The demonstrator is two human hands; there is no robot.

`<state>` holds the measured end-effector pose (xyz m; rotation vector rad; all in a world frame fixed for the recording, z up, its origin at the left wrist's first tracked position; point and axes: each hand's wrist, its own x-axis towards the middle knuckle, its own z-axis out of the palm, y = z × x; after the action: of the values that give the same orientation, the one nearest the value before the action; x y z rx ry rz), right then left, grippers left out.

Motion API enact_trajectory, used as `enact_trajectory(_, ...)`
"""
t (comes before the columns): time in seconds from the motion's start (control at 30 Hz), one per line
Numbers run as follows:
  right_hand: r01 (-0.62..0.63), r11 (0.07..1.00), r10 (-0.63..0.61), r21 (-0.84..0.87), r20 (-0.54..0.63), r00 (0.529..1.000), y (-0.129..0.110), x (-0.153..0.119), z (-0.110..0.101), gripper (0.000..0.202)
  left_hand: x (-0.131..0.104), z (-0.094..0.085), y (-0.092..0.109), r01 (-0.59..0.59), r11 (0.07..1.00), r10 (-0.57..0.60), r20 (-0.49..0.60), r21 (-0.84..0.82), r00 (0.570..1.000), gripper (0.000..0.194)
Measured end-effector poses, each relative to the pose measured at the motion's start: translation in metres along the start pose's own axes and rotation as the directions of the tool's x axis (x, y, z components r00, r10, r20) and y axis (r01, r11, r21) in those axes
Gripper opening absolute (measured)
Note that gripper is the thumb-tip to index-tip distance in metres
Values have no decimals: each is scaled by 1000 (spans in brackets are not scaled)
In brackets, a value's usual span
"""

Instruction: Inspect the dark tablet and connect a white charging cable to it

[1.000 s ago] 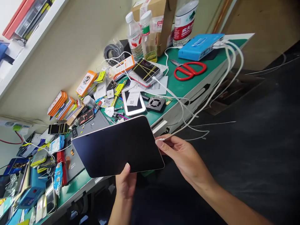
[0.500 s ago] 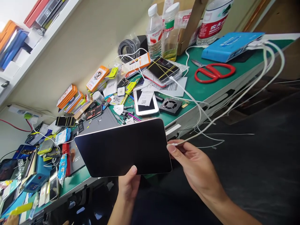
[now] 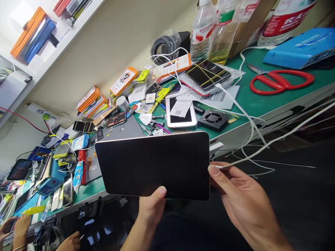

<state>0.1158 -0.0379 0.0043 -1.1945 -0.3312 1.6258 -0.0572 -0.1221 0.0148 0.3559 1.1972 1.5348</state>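
A dark-screened tablet (image 3: 154, 165) is held in front of the bench, its long side level. My left hand (image 3: 153, 209) grips its lower edge, the thumb on the screen side and the fingers hidden behind. At the tablet's right edge, my right hand (image 3: 240, 195) pinches the white plug end of a charging cable (image 3: 251, 153) between thumb and fingers. The plug tip meets the tablet's side; whether it is fully seated I cannot tell. The cable runs up and to the right, out of view.
On the green bench lie red scissors (image 3: 281, 81), a blue box (image 3: 300, 48), a small black fan (image 3: 214, 119), a white-framed device (image 3: 181, 118) and a phone (image 3: 209, 74) with yellow bands. Bottles (image 3: 201, 35) stand behind. Another person's hands (image 3: 22, 226) are at lower left.
The view has shifted, so the bench and the tablet appear farther right, except the tablet stays in my hands. More of the other person's hands shows at lower left. My grips look the same.
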Motion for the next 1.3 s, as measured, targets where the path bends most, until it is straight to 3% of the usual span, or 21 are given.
enact_trajectory(0.47,-121,992,122,22,-96,988,-10,-11,7,61,-11,0,0,4,1000,-5,-78,-13,997,71)
enact_trajectory(0.63,-128,992,127,-3,-61,990,-7,-9,4,60,-14,3,-1,7,999,-12,-121,-46,993,72)
enact_trajectory(0.87,-48,999,49,-12,30,998,1,-5,6,53,-15,7,0,11,998,-23,-192,-60,981,71)
enact_trajectory(1.03,36,999,-34,-32,46,998,7,0,10,54,-15,10,1,33,997,-48,-250,-66,967,52)
enact_trajectory(1.3,194,972,-188,-136,57,980,27,11,10,44,-17,23,0,-52,998,43,-300,-24,953,54)
